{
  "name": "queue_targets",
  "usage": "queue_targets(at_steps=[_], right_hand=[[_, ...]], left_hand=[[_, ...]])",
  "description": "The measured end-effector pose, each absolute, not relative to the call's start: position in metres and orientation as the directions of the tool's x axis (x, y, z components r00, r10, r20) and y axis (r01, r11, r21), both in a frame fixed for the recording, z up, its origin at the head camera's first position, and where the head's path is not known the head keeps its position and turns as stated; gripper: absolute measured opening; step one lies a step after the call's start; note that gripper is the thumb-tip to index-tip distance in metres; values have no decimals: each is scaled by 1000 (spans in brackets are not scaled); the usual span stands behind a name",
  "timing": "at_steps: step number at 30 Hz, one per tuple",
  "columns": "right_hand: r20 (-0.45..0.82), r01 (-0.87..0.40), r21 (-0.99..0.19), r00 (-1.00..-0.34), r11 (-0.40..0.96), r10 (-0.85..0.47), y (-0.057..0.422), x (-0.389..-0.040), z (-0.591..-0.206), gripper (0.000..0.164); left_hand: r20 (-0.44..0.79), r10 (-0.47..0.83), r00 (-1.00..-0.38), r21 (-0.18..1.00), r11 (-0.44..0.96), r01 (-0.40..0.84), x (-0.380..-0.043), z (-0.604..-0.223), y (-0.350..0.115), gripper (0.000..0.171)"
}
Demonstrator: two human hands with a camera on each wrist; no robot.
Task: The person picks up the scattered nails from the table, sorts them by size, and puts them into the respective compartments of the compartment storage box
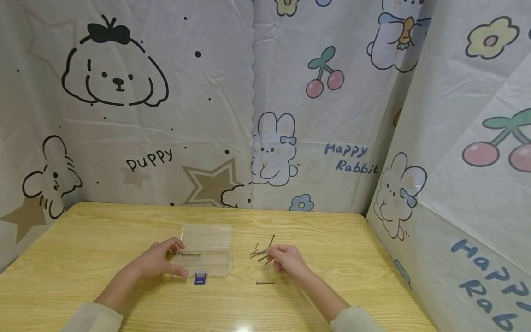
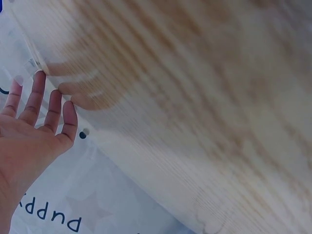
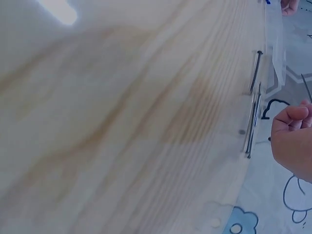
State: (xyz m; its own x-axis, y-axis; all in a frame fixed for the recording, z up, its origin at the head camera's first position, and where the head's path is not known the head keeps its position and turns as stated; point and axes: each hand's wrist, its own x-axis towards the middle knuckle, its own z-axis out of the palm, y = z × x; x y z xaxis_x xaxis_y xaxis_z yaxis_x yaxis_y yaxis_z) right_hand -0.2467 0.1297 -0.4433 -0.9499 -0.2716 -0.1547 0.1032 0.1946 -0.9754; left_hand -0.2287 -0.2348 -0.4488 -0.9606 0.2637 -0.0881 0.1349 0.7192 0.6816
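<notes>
Coming from the left, you'd bump into the left hand (image 1: 159, 259), which sits against that side of the clear box (image 1: 216, 268); its raised lid (image 1: 207, 237) takes up the room behind. Between the box and the scattered nails (image 1: 259, 252) runs a strip of bare table (image 1: 242, 272) where a hand could slip through. The right hand (image 1: 288, 260) bars the pile's right side, a single nail (image 1: 265, 282) lies across the near approach, and patterned cloth (image 1: 232, 152) walls off the back.
</notes>
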Motion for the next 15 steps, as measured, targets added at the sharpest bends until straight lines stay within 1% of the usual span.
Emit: queue_targets(at_steps=[10, 15], right_hand=[[-125, 89, -987, -947, 135, -296, 93, -254, -440, 37], [-131, 106, -990, -942, 95, -311, 74, -260, -442, 38]], left_hand=[[-88, 259, -962, 671, 729, 135, -230, -450, -236, 70], [-92, 258, -962, 665, 735, 133, -231, -451, -236, 70]])
